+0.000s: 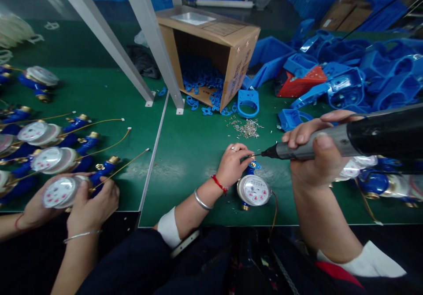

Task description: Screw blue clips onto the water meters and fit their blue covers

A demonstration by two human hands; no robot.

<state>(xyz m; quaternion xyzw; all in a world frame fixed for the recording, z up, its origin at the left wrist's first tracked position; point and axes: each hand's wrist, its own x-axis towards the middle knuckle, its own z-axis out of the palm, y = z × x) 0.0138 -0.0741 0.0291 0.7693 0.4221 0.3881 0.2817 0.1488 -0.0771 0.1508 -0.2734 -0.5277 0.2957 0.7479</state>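
My right hand [317, 149] is wrapped round a grey and black electric screwdriver [333, 143], held nearly level with its thin bit pointing left. With fingertips pinched together, my left hand [233, 167] is at the end of the bit; what lies between the fingers is too small to make out. Just below the fingertips, a small blue fitting [254, 166] sits on the end of a water meter [254, 190]. The meter lies on the green table, its round white dial facing up and a brown cable hanging from its right side.
Loose screws [246, 128] lie beyond my left hand. A cardboard box [211, 44] on its side holds small blue parts. Blue plastic housings [346, 83] are heaped at the right. Further meters [49, 159] stand at the left, where a co-worker's hands [94, 202] hold one.
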